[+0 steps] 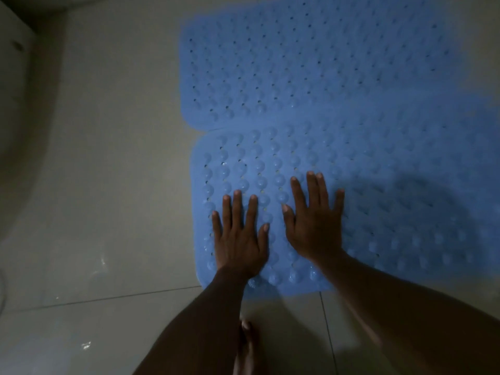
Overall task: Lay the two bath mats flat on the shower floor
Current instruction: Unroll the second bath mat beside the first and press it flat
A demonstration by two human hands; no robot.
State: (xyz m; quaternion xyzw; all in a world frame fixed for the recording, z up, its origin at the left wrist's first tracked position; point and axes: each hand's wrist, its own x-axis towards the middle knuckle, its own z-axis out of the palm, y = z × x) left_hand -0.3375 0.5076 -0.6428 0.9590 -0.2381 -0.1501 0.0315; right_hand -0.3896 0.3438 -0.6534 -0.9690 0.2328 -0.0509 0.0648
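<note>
Two blue rubber bath mats with round bumps and small holes lie on the tiled floor. The far mat (311, 63) fills the upper middle and right. The near mat (392, 171) lies flat just below it, its far edge meeting the far mat's near edge. My left hand (239, 239) rests palm down with fingers spread on the near mat's left part. My right hand (313, 220) lies flat beside it, also spread, holding nothing.
Pale glossy floor tiles (108, 185) extend to the left and below the mats, with a grout line near the bottom. A white curved fixture (16, 104) stands at the left edge. My bare foot (247, 345) is at the bottom centre.
</note>
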